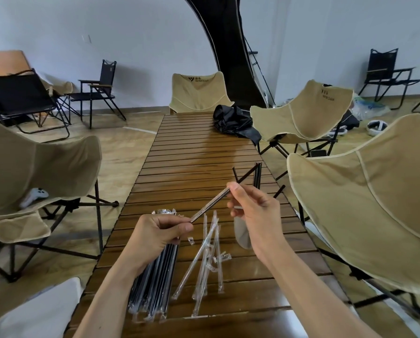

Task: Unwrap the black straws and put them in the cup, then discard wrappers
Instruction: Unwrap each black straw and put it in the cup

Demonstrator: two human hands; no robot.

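Note:
My left hand (160, 232) pinches the lower end of a black straw (210, 203) that still wears its clear wrapper between my hands. Higher up the same straw, my right hand (255, 208) grips it, and its bare black tip pokes out beyond the fingers. Behind my right hand, several unwrapped black straws (256, 176) stand up from a pale cup (242, 236) that is mostly hidden. A bundle of wrapped straws (155, 284) lies under my left wrist. Several empty clear wrappers (205, 262) lie to its right.
Everything sits on a long slatted wooden table (192, 154). A black bag (233, 120) lies at its far right end. Beige folding chairs (365, 191) crowd both sides. A white controller (34, 193) rests on the left chair. Small torn wrapper bits (222, 257) lie among the wrappers.

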